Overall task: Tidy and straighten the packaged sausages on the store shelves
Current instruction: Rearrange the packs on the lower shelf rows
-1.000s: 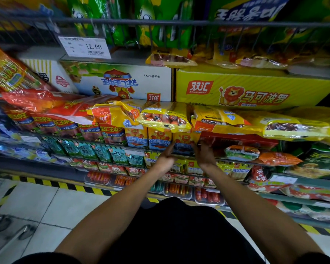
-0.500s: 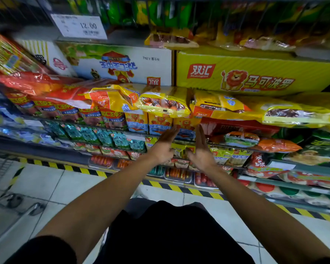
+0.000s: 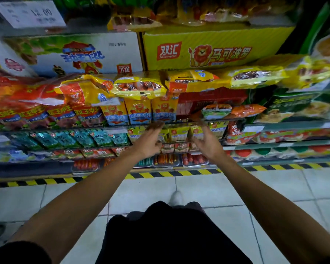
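Observation:
Both my arms reach toward the sausage shelves. My left hand (image 3: 151, 141) has straight fingers that point up at the shelf rail below the upright yellow lion sausage packs (image 3: 163, 110). My right hand (image 3: 206, 141) is spread with its palm facing left, just in front of small yellow packs (image 3: 178, 133) on the lower shelf. Neither hand holds anything, and a gap separates them. A yellow bag of sausages (image 3: 139, 88) lies flat on top of the upright packs. Red sausage packs (image 3: 34, 116) stand in a row to the left.
Two cartons, one white (image 3: 80, 54) and one yellow (image 3: 217, 48), sit on the shelf above. Teal packs (image 3: 80, 138) and trays of sausages (image 3: 166, 160) fill the lower shelves. A yellow-black hazard stripe (image 3: 160, 175) runs along the shelf base above the tiled floor (image 3: 198, 189).
Both hands have drawn back from the yellow lion packs and moved apart. The camera has moved back and tilted, so more floor shows.

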